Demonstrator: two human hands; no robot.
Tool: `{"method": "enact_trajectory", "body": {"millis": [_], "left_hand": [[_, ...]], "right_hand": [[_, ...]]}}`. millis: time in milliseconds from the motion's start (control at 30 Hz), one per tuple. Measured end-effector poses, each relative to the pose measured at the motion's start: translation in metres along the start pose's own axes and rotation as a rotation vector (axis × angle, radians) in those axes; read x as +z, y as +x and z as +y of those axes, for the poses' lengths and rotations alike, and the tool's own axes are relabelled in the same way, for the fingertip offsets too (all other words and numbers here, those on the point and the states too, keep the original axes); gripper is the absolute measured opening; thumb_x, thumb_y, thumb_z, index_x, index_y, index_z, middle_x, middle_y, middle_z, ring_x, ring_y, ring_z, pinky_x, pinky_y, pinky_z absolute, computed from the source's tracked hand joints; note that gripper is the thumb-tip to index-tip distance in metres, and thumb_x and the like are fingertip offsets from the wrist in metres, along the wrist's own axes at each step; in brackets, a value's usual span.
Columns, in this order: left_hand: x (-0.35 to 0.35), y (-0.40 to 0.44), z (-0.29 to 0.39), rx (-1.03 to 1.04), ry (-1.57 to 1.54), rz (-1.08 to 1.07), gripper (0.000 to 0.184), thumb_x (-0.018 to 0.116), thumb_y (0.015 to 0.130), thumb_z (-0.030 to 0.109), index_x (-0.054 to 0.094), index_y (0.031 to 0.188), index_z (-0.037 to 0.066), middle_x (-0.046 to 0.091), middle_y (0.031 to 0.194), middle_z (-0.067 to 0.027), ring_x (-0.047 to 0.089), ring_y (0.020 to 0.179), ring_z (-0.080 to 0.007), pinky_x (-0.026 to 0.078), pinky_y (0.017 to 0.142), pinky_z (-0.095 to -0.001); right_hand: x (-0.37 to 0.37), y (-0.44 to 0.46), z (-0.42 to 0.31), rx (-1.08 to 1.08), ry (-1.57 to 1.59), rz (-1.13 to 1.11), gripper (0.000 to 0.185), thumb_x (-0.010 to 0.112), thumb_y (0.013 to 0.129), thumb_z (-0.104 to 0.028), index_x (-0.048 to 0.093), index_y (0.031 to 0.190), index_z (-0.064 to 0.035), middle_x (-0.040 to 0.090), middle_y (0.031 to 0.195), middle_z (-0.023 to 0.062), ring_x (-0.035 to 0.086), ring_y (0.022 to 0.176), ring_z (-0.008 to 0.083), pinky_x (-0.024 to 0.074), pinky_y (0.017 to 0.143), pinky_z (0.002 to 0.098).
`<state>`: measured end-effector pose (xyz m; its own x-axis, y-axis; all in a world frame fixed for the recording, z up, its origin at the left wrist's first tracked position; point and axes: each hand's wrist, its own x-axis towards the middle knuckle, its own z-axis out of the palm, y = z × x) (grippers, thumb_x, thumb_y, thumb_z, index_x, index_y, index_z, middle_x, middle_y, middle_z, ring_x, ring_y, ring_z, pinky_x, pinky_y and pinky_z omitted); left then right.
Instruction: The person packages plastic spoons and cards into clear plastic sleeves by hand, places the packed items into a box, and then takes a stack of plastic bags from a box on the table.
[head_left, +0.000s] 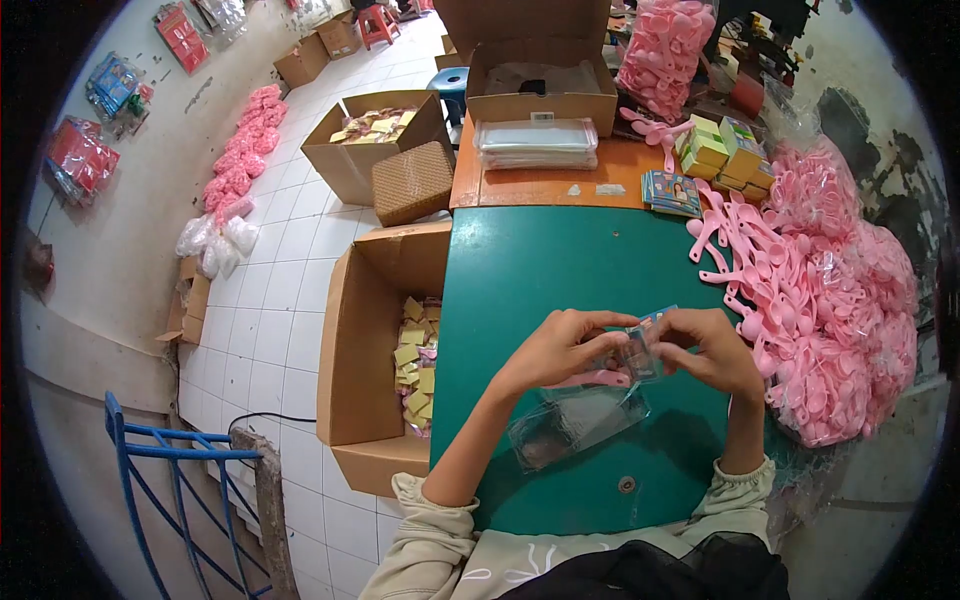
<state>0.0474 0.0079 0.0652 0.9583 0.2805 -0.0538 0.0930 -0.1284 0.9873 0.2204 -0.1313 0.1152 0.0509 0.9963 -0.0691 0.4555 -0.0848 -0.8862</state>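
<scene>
My left hand (568,348) pinches a small clear plastic bag (640,358) over the green table. On the bag's other side, my right hand (704,346) has thumb and fingers closed on its edge. A bit of a blue printed card (655,318) shows between the hands; whether it sits inside the bag is hard to tell. Just below my left fingers is a pink spoon (590,379), partly hidden. A larger clear plastic sleeve (585,425) lies on the table beneath my hands.
Pink spoons (760,255) are heaped at the right, beside filled bags (840,330). Printed cards (670,193) and small yellow boxes (725,150) stand behind. Clear sleeves (536,145) are stacked at the back. A deep carton (345,350) with yellow-labelled packs adjoins the table's left edge.
</scene>
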Motion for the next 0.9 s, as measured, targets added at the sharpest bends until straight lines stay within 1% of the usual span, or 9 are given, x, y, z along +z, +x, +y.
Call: {"method": "enact_trajectory", "body": {"millis": [133,233,333,433,533,633,733,833,900], "left_hand": [[0.003,0.000,0.001,0.013,0.138,0.045,0.039,0.058,0.089,0.022,0.055,0.122,0.003,0.068,0.086,-0.0134,0.063,0.078,-0.0125,0.050,0.068,-0.0290],[0.004,-0.001,-0.003,0.050,0.094,0.096,0.042,0.059,0.088,0.024,0.053,0.125,0.006,0.068,0.082,-0.0158,0.064,0.073,-0.0139,0.050,0.065,-0.0299],[0.006,-0.001,-0.003,0.055,0.166,0.079,0.047,0.059,0.088,0.026,0.048,0.130,0.008,0.067,0.081,-0.0175,0.064,0.070,-0.0151,0.050,0.063,-0.0308],[0.005,-0.003,0.010,-0.046,0.205,0.039,0.054,0.060,0.087,0.027,0.042,0.134,0.009,0.067,0.079,-0.0196,0.065,0.069,-0.0190,0.050,0.063,-0.0319],[0.010,-0.002,-0.001,0.015,0.270,0.121,0.059,0.061,0.087,0.030,0.036,0.136,0.009,0.067,0.082,-0.0196,0.066,0.071,-0.0229,0.050,0.063,-0.0333],[0.017,-0.003,-0.007,0.065,0.299,0.192,0.061,0.062,0.086,0.032,0.035,0.136,0.009,0.066,0.088,-0.0199,0.067,0.074,-0.0254,0.050,0.065,-0.0343],[-0.007,-0.005,0.001,-0.089,0.277,0.094,0.058,0.061,0.086,0.035,0.039,0.133,0.009,0.065,0.096,-0.0203,0.066,0.083,-0.0246,0.051,0.071,-0.0338],[-0.036,-0.009,-0.026,-0.067,0.289,-0.050,0.054,0.063,0.085,0.030,0.042,0.131,0.009,0.065,0.100,-0.0178,0.064,0.090,-0.0225,0.050,0.075,-0.0328],[-0.043,-0.016,-0.028,0.015,0.225,-0.041,0.053,0.065,0.084,0.025,0.044,0.129,0.009,0.064,0.101,-0.0156,0.063,0.093,-0.0200,0.050,0.077,-0.0322]], "right_hand": [[0.010,0.006,0.001,-0.051,-0.140,0.006,0.011,0.065,0.080,-0.008,0.058,0.084,-0.0003,0.058,0.069,0.0064,0.056,0.059,0.0115,0.0459,0.055,0.0254],[0.014,0.009,0.003,-0.034,-0.112,0.057,0.016,0.068,0.077,-0.012,0.058,0.084,-0.0007,0.058,0.068,0.0068,0.055,0.059,0.0131,0.0457,0.055,0.0271],[0.019,0.011,0.008,-0.065,-0.114,0.016,0.017,0.068,0.077,-0.013,0.059,0.085,-0.0012,0.058,0.069,0.0067,0.056,0.062,0.0142,0.0452,0.057,0.0278],[0.021,0.012,0.004,-0.059,-0.103,-0.038,0.015,0.067,0.076,-0.011,0.059,0.086,-0.0018,0.059,0.069,0.0077,0.057,0.065,0.0170,0.0453,0.059,0.0299],[0.030,0.015,0.021,-0.136,-0.115,-0.045,0.016,0.067,0.074,-0.009,0.059,0.086,-0.0019,0.059,0.070,0.0098,0.058,0.067,0.0211,0.0447,0.059,0.0319],[0.041,0.019,0.031,-0.193,-0.228,-0.025,0.018,0.067,0.071,-0.007,0.058,0.085,-0.0015,0.061,0.073,0.0123,0.060,0.068,0.0253,0.0452,0.061,0.0327],[0.032,0.017,0.025,-0.046,-0.040,-0.025,0.019,0.067,0.070,-0.007,0.057,0.084,-0.0003,0.061,0.073,0.0121,0.060,0.068,0.0202,0.0456,0.063,0.0306],[0.019,0.016,0.029,0.023,-0.007,0.131,0.017,0.067,0.072,-0.006,0.056,0.083,0.0007,0.061,0.071,0.0088,0.058,0.067,0.0122,0.0457,0.063,0.0270],[0.014,0.018,0.027,0.090,0.018,0.221,0.016,0.067,0.073,-0.004,0.055,0.082,0.0011,0.060,0.071,0.0061,0.055,0.068,0.0088,0.0451,0.062,0.0255]]}}
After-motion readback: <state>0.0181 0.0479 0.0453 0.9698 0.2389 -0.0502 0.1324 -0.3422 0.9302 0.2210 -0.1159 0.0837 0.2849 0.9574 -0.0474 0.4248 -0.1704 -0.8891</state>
